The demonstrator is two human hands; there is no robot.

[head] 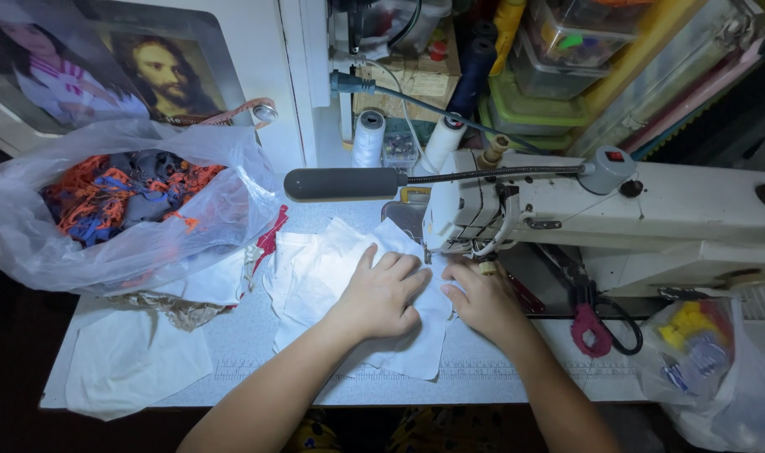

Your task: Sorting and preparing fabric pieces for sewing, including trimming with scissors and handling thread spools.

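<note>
Head view: the left hand (pixel 384 294) lies flat, fingers together, pressing the white fabric (pixel 332 277) mid-table; the right hand (pixel 481 300) pins its edge with curled fingers beside the sewing machine (pixel 567 210) needle (pink-handled scissors (pixel 596 329) nearby). Fingertips so close risk a prick if the cloth slips.

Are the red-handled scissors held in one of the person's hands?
No, the red-handled scissors lie on the table to the right of the right hand, and both it and the left hand press flat on the white cloth.
</note>
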